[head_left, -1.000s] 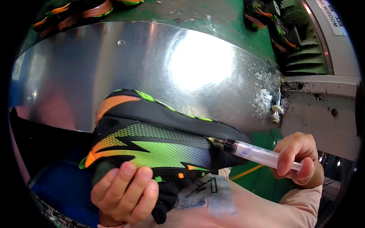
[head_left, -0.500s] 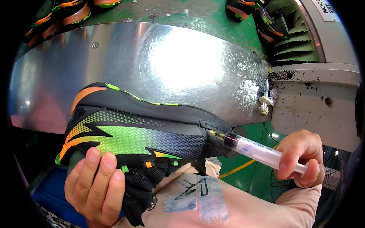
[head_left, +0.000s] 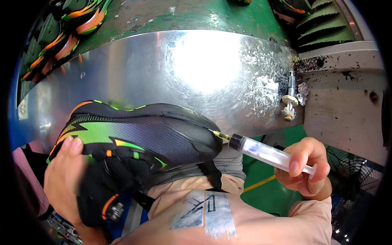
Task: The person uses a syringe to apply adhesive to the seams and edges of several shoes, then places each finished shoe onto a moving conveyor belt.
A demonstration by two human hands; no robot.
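Your syringe [head_left: 261, 152] now stands farther along the sole edge of the shoe [head_left: 134, 139], nearer the toe, than in the earlier frames.
Your right hand [head_left: 304, 165] pinches the syringe's rear end, its tip at the toe; your left hand [head_left: 63, 179], two fingertips side by side, grips the shoe's heel. You hold the shoe sideways, sole toward the metal bench [head_left: 134, 77], where a second syringe [head_left: 291, 87] lies.

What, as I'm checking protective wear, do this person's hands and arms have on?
The left hand and right hand are both ungloved; no rings or watch show. The right arm wears a plain, pale peach sleeve. The left cuff can't be made out.
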